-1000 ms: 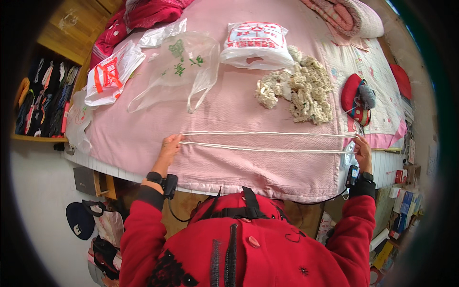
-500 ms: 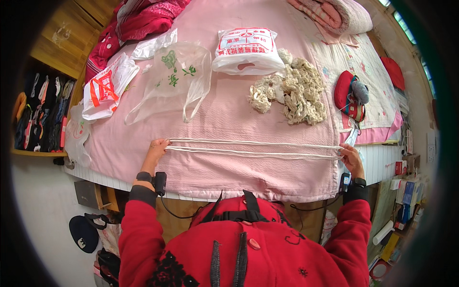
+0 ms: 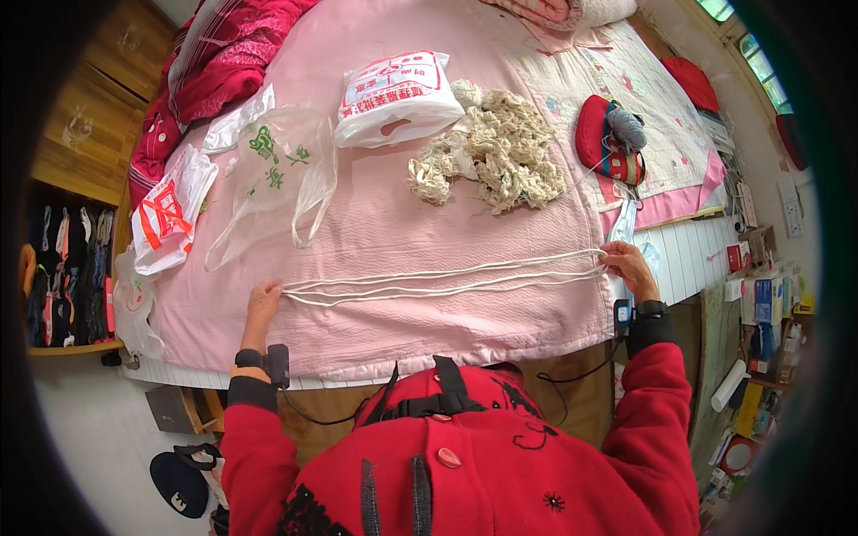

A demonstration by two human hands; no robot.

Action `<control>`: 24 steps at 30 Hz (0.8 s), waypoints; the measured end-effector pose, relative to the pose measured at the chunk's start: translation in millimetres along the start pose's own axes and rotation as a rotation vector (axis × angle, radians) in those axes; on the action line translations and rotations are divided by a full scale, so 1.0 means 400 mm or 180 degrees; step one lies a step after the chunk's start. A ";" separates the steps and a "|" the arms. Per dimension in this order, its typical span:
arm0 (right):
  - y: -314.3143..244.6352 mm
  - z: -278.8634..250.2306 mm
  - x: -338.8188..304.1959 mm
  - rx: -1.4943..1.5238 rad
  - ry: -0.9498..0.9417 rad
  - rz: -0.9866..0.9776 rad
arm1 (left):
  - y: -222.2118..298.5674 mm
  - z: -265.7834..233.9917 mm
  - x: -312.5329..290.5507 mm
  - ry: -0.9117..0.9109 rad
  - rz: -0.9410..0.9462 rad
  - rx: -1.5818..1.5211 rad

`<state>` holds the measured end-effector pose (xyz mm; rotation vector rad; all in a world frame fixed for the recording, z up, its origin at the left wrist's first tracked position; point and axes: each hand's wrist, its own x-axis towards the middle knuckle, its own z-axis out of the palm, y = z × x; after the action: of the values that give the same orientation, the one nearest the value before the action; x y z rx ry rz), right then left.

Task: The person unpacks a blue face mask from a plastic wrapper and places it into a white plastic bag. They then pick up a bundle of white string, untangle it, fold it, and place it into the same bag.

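Long white cords run side by side across the near part of a pink bedspread. My left hand pinches one end of them. At the other end, my right hand grips the cords between thumb and fingers. The strands sag a little and sit slightly apart along the middle. Farther back lies a tangled heap of cream, crinkled yarn. Beside it is a white plastic bag with red print. A clear plastic bag with green print lies flat to the left.
On the right lie a red pouch and a grey yarn ball. A red-and-white bag lies at the left edge. A crimson quilt is bunched at the far left, near wooden cabinets. Crowded shelves stand at right.
My view has shifted, so the bed's things appear farther left. The cords were taut and straight; now they hang looser, with my right hand higher than my left.
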<state>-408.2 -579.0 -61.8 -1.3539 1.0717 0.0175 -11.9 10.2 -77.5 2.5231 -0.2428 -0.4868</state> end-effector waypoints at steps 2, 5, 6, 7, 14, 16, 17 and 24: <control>-0.003 0.002 0.003 -0.0161 0.0037 -0.0122 | 0.013 -0.010 -0.002 0.0785 0.0914 0.1125; -0.008 0.003 0.006 -0.0133 0.0105 -0.0185 | 0.079 -0.018 -0.026 0.0904 0.1455 0.1004; -0.011 0.004 0.007 -0.0144 0.0125 -0.0219 | 0.120 -0.005 -0.030 0.0670 0.1560 0.0642; -0.015 0.004 0.009 -0.0191 0.0123 -0.0277 | 0.166 0.016 -0.036 0.0397 0.1514 0.0324; -0.048 0.004 -0.008 -0.0198 0.0169 -0.0624 | 0.489 0.318 -0.174 -0.1160 0.2838 0.0063; -0.053 -0.004 -0.018 -0.0332 0.0262 -0.0654 | 0.525 0.360 -0.190 -0.1066 0.2787 0.0408; -0.053 -0.008 -0.024 -0.0328 0.0247 -0.0639 | 0.532 0.374 -0.193 -0.1013 0.2813 0.0530; -0.062 -0.021 -0.042 -0.0353 0.0266 -0.0551 | 0.507 0.428 -0.201 -0.1007 0.3030 0.0763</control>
<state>-408.3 -583.2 -31.1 -1.5555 1.0318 -0.1099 -166.8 -220.0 -75.9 2.1792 -1.5885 -0.4564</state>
